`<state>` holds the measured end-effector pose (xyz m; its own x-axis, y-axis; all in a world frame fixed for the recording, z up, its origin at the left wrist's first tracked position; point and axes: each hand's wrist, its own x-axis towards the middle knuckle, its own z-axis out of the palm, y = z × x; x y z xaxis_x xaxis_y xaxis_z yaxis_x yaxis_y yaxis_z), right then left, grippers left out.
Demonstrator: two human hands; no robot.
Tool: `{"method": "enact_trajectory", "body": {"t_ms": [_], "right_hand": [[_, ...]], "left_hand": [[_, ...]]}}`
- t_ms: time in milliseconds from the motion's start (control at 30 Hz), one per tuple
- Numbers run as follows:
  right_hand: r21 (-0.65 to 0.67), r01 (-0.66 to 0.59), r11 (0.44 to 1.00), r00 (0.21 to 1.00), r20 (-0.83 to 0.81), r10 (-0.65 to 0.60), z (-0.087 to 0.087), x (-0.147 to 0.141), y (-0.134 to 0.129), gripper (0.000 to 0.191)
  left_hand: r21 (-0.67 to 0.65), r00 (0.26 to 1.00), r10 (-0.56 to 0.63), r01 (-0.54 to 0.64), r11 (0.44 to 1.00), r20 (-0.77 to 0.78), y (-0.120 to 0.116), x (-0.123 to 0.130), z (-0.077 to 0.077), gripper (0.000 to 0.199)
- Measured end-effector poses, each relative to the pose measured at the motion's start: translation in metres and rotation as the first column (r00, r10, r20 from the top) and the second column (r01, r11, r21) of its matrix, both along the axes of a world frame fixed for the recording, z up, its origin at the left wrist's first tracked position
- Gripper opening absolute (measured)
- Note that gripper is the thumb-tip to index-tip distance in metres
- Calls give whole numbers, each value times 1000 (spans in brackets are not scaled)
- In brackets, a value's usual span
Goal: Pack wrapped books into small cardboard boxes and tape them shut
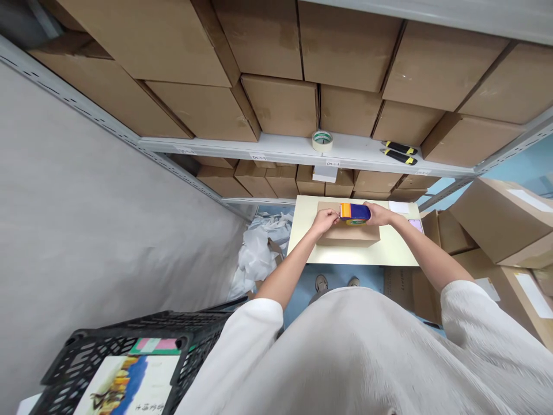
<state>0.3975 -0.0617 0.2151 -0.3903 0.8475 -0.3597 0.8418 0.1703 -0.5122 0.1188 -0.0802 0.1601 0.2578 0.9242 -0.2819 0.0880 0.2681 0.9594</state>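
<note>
A brown cardboard box [348, 235] lies on a pale yellow table. Above its top, my right hand [377, 214] is wrapped round a blue and orange tape dispenser [359, 211], gripping its right end. My left hand [326, 220] is at the dispenser's orange front end, with its fingers pinched together. What the left fingers hold, if anything, is too small to make out; the box's top lies beneath both hands.
The table [345, 255] also bears a white paper [398, 207] and a phone [416, 225]. A shelf [285, 144] ahead holds boxes, a tape roll [322, 140] and two utility knives [399, 152]. Plastic wrap [258, 251] and a black crate [190, 323] are left; cartons [496, 219] right.
</note>
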Motion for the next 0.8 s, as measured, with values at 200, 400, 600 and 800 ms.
{"method": "enact_trajectory", "body": {"t_ms": [200,400,600,800], "right_hand": [[79,-92,993,980,183,76,12,-12,-8,49],[64,-113,991,975,199,98,19,-25,-8,52],[76,-107,991,979,184,91,9,-24,-5,57],[71,-71,995,982,182,57,5,-5,0,51]], "left_hand": [[84,983,22,-7,996,-182,9,-18,-1,32],[121,967,55,-25,992,-249,14,-36,-3,28],[141,941,170,-133,981,-293,19,-77,-11,28],[121,902,261,-233,965,-343,21,-123,-31,32]]}}
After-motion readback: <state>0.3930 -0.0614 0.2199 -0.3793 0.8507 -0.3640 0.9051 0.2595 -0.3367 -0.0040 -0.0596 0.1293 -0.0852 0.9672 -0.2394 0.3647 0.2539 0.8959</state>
